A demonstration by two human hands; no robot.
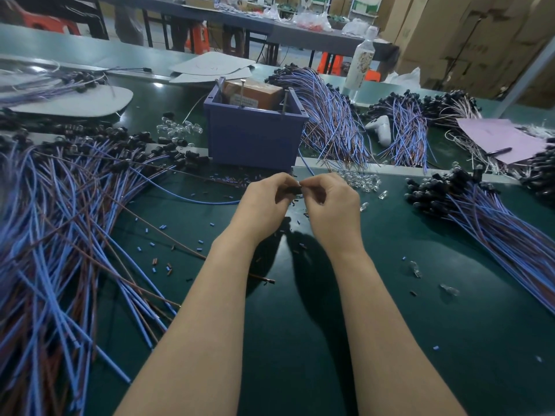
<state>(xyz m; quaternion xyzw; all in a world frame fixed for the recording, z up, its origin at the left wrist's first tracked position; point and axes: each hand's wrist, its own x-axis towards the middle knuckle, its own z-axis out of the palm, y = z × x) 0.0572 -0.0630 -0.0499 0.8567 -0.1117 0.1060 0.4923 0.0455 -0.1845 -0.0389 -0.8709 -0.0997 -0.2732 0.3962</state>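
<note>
Across the green counter, big risk first: the left wire heap sprawls close to the work spot, and the loose blue wire that runs up to the left hand lies right beside that heap. A tug on it could snag neighbours and drag finished leads off the pile or mix done with undone. The right wire bundle sits well apart, so less risk there. The blue bin stands just beyond the hands, and a forward jerk could knock it. The right hand meets the left over the counter's middle, with both sets of fingers curled tight, the tips pinching one small black cap between them, held just above the surface in front of the bin. Left fingers wrap most of the cap and right fingers nip its end. Can't tell whether a clear piece is already in it, as it's hidden by the fingertips. The likely failure is a misaligned push, so the part cocks, leads bend, or the cap pops out of the pinch. If dropped, it lands among the scattered cut bits and is hard to find, being dark on dark. The clear LED pile near the right hand could get swept or rolled away by that wrist.
</note>
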